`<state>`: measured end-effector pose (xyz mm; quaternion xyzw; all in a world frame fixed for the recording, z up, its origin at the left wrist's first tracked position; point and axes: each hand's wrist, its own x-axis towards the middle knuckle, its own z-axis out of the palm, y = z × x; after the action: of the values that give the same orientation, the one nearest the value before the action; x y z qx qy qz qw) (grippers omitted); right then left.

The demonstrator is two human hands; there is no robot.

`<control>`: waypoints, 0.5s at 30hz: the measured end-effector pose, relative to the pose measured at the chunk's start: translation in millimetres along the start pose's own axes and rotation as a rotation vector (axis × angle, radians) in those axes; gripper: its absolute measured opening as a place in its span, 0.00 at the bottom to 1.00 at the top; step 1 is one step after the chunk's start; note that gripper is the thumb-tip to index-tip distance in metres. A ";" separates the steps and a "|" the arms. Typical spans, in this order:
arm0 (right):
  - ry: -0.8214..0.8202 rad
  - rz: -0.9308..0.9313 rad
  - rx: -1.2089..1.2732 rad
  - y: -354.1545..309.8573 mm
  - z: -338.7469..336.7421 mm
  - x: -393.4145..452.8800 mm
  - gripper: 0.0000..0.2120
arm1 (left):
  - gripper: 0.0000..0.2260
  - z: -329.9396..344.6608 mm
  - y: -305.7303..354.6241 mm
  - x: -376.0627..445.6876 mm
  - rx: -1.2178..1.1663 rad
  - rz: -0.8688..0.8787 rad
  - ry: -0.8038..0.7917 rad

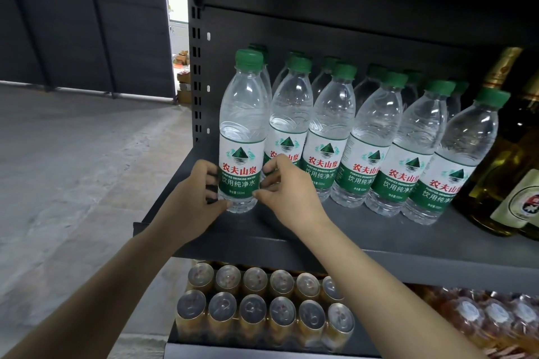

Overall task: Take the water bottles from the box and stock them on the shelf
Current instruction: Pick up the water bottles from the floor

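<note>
I hold one water bottle (pixel 239 137) low on its green and white label, my left hand (pixel 191 194) curled round its left side and my right hand (pixel 284 186) pinching its right side. It is clear, full, green-capped and upright on the dark shelf (pixel 364 234), at the left end of the front row of bottles (pixel 376 143). Left of my grip the shelf ends just beside the bottle; bare shelf runs toward me to the front edge. Cans (pixel 256 304) sit below my wrists.
</note>
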<state>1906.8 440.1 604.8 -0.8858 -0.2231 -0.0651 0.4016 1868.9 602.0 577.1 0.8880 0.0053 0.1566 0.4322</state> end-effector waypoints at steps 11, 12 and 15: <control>0.001 -0.017 -0.019 3.5 -0.4 -0.2 0.15 | 0.19 4.1 5.4 -8.0 0.103 -0.001 0.073; -0.005 -0.026 -0.031 3.8 -1.4 -1.1 0.14 | 0.19 5.0 6.4 -9.8 0.144 -0.006 0.097; -0.014 -0.054 -0.080 5.1 -5.6 -5.7 0.13 | 0.17 8.6 8.0 -15.0 0.235 -0.013 0.158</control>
<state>1904.3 431.1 603.4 -0.8952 -0.2470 -0.0788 0.3624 1856.1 588.3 574.2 0.9173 0.0634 0.2217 0.3247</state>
